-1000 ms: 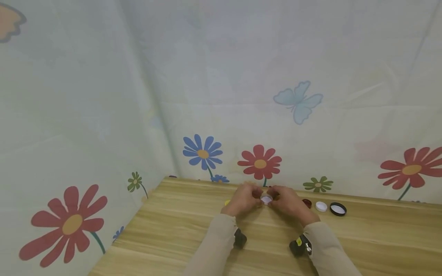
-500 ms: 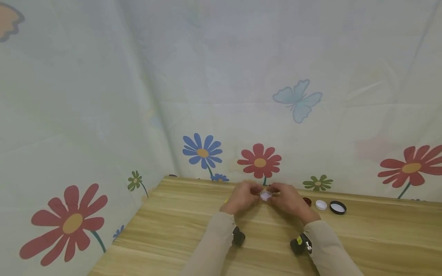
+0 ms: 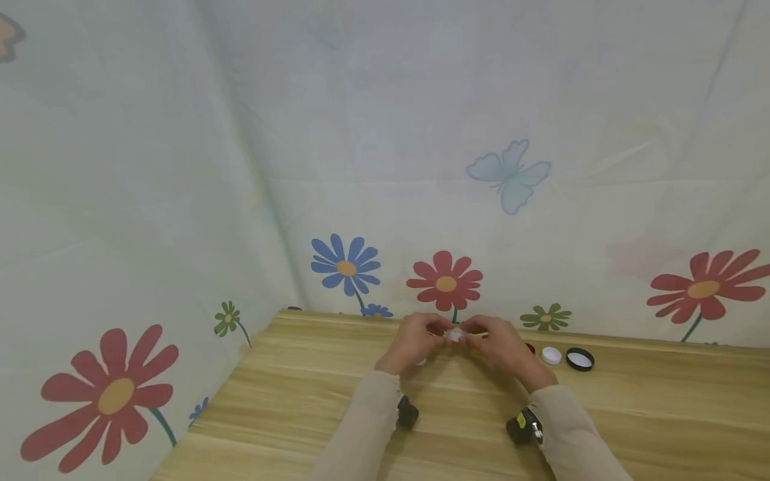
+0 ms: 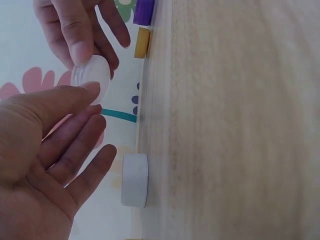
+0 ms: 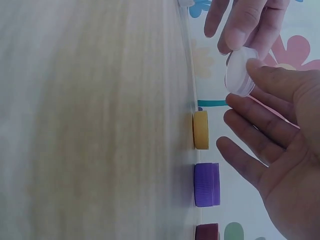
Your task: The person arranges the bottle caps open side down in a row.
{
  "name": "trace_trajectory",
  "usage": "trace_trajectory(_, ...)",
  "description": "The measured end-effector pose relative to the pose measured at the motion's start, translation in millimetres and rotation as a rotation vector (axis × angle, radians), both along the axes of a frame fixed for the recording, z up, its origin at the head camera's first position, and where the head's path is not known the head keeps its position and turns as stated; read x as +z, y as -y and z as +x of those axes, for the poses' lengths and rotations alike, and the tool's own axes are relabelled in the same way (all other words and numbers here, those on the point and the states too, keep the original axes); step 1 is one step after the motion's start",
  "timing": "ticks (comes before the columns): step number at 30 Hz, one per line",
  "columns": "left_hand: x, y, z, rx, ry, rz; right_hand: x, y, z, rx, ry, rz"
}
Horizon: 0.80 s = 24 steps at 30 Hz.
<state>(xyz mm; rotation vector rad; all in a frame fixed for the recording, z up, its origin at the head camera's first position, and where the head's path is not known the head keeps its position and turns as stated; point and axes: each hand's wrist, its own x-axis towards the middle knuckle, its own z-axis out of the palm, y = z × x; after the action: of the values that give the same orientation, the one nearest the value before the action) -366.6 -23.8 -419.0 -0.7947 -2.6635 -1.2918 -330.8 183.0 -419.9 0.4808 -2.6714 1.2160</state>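
Hands [image 3: 412, 343] [image 3: 500, 346] w/ rnd whitish cap [image 5: 236, 76]

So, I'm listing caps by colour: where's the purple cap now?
In the right wrist view, the purple cap sits on the table, low and right of centre, between the yellow cap and the red cap.

The wood-grain table [image 3: 289, 387] bears small caps. Left of the purple cap [image 5: 207, 184] stand the yellow cap [image 5: 201, 130] and, farther off, a white cap [image 4: 135, 180]; right of it, the red cap [image 5: 207, 232], a second white cap [image 3: 551, 355] and the black cap [image 3: 580, 359].
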Motion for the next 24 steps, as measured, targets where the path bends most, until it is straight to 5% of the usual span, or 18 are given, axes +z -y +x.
trace_trajectory(24, 2.7, 8.1, 6.1, 0.013, -0.001, 0.088, 1.5, 3.1, 7.3, -0.008, -0.082, -0.033)
